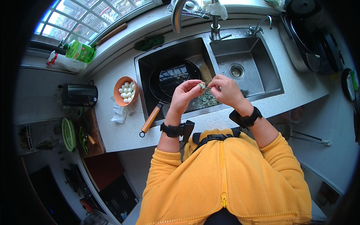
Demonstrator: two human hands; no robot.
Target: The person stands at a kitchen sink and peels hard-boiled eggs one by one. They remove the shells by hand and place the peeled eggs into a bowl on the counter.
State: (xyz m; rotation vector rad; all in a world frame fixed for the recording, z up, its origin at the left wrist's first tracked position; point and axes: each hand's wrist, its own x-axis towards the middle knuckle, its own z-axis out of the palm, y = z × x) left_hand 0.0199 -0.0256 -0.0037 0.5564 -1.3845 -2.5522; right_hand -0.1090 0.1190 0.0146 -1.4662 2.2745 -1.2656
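Observation:
My left hand (185, 94) holds a small speckled quail egg (201, 86), partly peeled, between thumb and fingers over the left sink basin. Just right of the egg is my right hand (225, 90), thumb and fingertips pinched together; whether a bit of shell is between them cannot be told. Below the hands, a heap of broken eggshell (207, 99) lies in the basin. An orange bowl (116, 94) of peeled white eggs (128, 92) stands on the counter to the left. In the left basin rests a dark frying pan (180, 74) holding water, its wooden handle (152, 119) over the front rim.
The right basin (253, 62) has a drain; a faucet (215, 31) rises behind the divider. Crumpled tissue (119, 112) lies by the bowl. Green detergent (81, 51) and a spray bottle (66, 62) stand back left. A green basket (68, 134) is far left, dark cookware (306, 42) at right.

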